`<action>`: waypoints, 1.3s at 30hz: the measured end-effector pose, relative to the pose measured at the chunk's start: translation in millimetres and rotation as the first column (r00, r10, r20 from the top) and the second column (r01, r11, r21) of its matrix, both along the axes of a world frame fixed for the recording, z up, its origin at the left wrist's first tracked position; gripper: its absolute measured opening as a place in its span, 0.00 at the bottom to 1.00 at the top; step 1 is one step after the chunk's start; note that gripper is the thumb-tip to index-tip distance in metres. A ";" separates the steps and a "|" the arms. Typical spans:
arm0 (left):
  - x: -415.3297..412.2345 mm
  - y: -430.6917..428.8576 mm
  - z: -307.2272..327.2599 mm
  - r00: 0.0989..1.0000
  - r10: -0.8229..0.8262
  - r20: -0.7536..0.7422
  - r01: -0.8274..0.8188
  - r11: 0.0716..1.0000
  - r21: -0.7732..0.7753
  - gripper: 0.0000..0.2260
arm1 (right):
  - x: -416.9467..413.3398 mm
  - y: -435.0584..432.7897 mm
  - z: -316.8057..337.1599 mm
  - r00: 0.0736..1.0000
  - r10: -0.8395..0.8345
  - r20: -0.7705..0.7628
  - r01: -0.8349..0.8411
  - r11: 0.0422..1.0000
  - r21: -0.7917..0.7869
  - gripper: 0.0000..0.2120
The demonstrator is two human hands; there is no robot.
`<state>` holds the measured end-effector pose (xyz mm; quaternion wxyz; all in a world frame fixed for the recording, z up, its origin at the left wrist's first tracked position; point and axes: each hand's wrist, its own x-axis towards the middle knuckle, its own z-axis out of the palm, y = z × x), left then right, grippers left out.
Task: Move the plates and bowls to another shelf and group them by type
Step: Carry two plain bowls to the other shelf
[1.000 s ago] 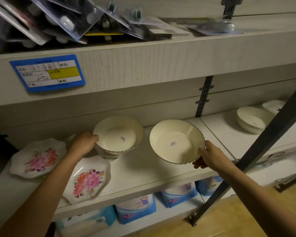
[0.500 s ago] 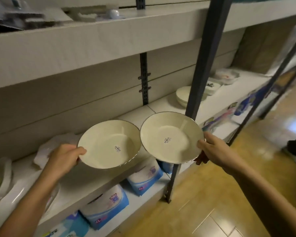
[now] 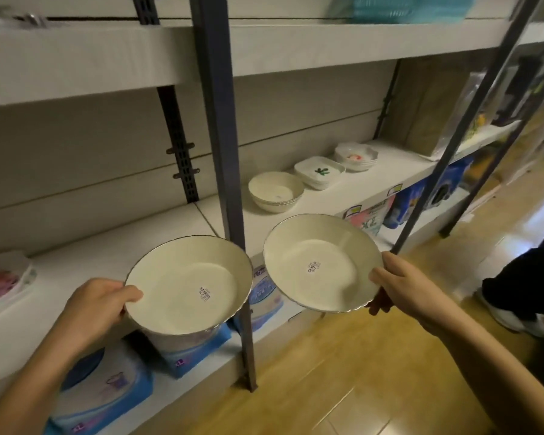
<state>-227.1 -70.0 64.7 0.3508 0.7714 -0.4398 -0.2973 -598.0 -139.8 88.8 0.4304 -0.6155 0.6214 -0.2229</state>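
Observation:
My left hand (image 3: 95, 306) grips the left rim of a cream deep plate (image 3: 189, 285) with a barcode sticker; it looks like the top of a small stack. My right hand (image 3: 396, 284) holds a second cream plate (image 3: 321, 262) by its right rim. Both plates hang in the air in front of the white shelf (image 3: 343, 189). On that shelf to the right stand a stack of round cream bowls (image 3: 275, 191), a stack of square white dishes (image 3: 319, 172) with a green mark, and a stack of scalloped floral bowls (image 3: 355, 157).
A dark metal upright (image 3: 223, 152) stands between the two plates, and a slanted post (image 3: 459, 133) runs at the right. Floral plates (image 3: 4, 281) lie at the far left. Blue packs (image 3: 107, 390) fill the bottom shelf. Another person's leg and shoe (image 3: 522, 296) stand on the wood floor.
I have turned right along the shelf carrying both plates. The left stack was lifted off the shelf, and the bowl stacks at the right have come closer.

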 end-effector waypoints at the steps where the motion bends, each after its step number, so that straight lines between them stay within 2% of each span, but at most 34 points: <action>1: -13.7 -4.2 -1.3 1.000 0.011 0.001 -0.011 1.000 -0.001 0.12 | -13.1 -7.0 -1.1 1.000 0.006 -0.002 -0.006 1.000 -0.001 0.05; 5: -63.2 -23.3 0.7 0.998 0.056 0.033 -0.056 0.998 0.005 0.17 | -55.8 -34.7 -3.6 1.000 0.023 0.005 -0.023 1.000 0.007 0.06; 11: -119.7 -68.6 16.2 0.997 0.080 0.003 -0.080 0.997 0.011 0.11 | -98.5 -98.7 -10.7 0.999 0.045 0.004 -0.045 0.999 0.027 0.10; 16: -142.0 -107.7 2.2 0.989 0.113 0.095 -0.114 0.993 0.008 0.18 | -111.0 -154.7 -15.6 0.997 0.074 0.014 -0.074 0.997 0.019 0.10; 18: -149.7 -130.3 -4.0 0.983 0.142 0.112 -0.142 0.990 -0.010 0.16 | -114.0 -188.0 -15.2 0.996 0.092 0.016 -0.093 0.996 0.011 0.10; 21: -155.4 -149.2 -7.3 0.979 0.195 0.051 -0.196 0.981 0.013 0.13 | -114.4 -225.0 -14.5 0.992 0.125 0.028 -0.125 0.992 0.001 0.10; 24: -160.2 -168.8 -9.7 0.969 0.232 0.089 -0.237 0.970 0.048 0.15 | -112.6 -270.3 -15.5 0.984 0.180 0.011 -0.180 0.984 0.008 0.09; 30: -172.8 -190.9 -7.0 0.898 0.420 0.133 -0.432 0.898 0.083 0.15 | -92.9 -350.4 -28.0 0.945 0.325 0.032 -0.326 0.945 0.041 0.09; 35: -193.6 -200.8 -2.9 0.828 0.546 0.130 -0.557 0.827 0.074 0.13 | -52.1 -405.0 -37.5 0.871 0.490 0.037 -0.491 0.871 0.017 0.09; 39: -204.8 -203.9 0.1 0.738 0.657 0.156 -0.667 0.744 0.021 0.15 | -11.3 -430.3 -54.8 0.827 0.560 0.043 -0.561 0.827 0.030 0.07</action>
